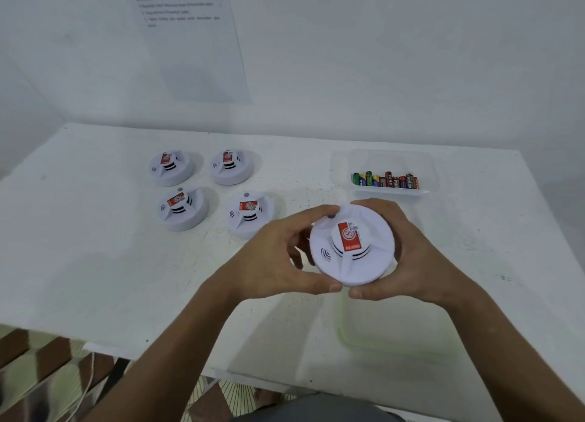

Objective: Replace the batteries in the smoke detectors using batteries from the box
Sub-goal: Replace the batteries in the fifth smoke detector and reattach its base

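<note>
A: Count?

B: Five smoke detectors total. Four sat on the bench (95, 263) in a two-by-two block at about 10 o'clock from the hands: back-left detector (171, 167), back-right detector (232, 166), front-left detector (183, 208), front-right detector (250, 213). The fifth, the held detector (352, 243), was up off the bench, centre frame.

A: Hands?

B: Both on it. Left hand (278, 260) curled round its 9 o'clock edge, right hand (408, 260) wrapped round the 3 o'clock edge, thumbs meeting near 6 o'clock.

A: Batteries?

B: One clear battery box (391, 171) at 1 o'clock from the held unit, on the bench. Single row of batteries (386, 180), roughly ten, green ones left, red ones right. Packed too tight for an exact count.

A: Anything unclear?

B: A second clear container (392, 330) at 5 o'clock, faint, nearly see-through, partly behind the right forearm. Printed sheet (186, 35) on the wall at 11 o'clock, text too blurred to read. Underside of the held unit hidden.

A: Look of the unit?

B: White round disc, raised centre cap with a red-and-white label, black slots beneath it, sound-wave mark at 8 o'clock, small dark dot near the rim at 11 o'clock.
</note>
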`<state>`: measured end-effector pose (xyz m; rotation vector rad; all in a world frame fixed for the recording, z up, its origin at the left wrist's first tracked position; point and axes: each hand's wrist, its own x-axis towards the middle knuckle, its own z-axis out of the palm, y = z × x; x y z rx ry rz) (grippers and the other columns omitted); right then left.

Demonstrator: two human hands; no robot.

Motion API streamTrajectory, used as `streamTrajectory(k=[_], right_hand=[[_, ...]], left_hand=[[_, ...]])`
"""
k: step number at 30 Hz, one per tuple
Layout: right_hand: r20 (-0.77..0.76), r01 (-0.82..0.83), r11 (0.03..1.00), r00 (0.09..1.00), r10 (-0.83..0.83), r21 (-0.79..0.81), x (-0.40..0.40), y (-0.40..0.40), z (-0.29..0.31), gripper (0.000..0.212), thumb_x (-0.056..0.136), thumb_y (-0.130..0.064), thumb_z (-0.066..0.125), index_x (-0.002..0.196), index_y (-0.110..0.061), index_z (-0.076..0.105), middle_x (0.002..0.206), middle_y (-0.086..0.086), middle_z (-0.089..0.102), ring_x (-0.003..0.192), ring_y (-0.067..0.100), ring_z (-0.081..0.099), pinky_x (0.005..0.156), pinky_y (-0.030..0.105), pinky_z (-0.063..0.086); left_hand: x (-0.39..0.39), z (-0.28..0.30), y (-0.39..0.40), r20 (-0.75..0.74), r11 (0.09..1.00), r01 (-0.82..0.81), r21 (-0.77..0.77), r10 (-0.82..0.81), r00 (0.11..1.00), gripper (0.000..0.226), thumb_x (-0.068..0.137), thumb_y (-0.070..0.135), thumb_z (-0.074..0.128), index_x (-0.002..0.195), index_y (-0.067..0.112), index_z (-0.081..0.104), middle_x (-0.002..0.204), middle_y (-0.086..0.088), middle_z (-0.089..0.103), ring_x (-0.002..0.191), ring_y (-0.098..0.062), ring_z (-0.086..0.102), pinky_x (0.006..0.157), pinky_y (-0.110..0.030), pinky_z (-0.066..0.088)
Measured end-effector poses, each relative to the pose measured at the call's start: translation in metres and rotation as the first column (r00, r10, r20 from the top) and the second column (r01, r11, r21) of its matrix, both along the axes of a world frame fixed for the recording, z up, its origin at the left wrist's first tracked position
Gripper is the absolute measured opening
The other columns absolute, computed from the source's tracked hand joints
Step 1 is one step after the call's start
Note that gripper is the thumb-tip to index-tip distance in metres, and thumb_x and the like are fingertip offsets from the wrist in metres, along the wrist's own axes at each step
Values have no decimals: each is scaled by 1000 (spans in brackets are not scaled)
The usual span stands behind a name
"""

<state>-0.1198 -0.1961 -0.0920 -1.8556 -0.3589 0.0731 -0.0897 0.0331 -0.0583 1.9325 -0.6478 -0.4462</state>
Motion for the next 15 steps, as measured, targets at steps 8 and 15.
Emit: streamTrajectory(k=[8,15], right_hand=[[56,24,996,998,-19,-90,1,6,1,105,43,-41,91,138,-30,46,135,-3,44,128,9,45,92,13,48],[25,9,999,1000,-8,-40,1,10,-2,105,45,-22,95,139,-21,48,134,-3,49,128,12,48,96,15,46]], left_hand=[[4,4,7,63,998,-60,30,58,996,85,58,24,93,132,37,53,89,7,69,62,-4,44,61,-15,46],[4,5,10,-17,998,-61,-12,61,998,82,56,7,92,130,16,58,80,30,67,60,6,54,63,-5,43]])
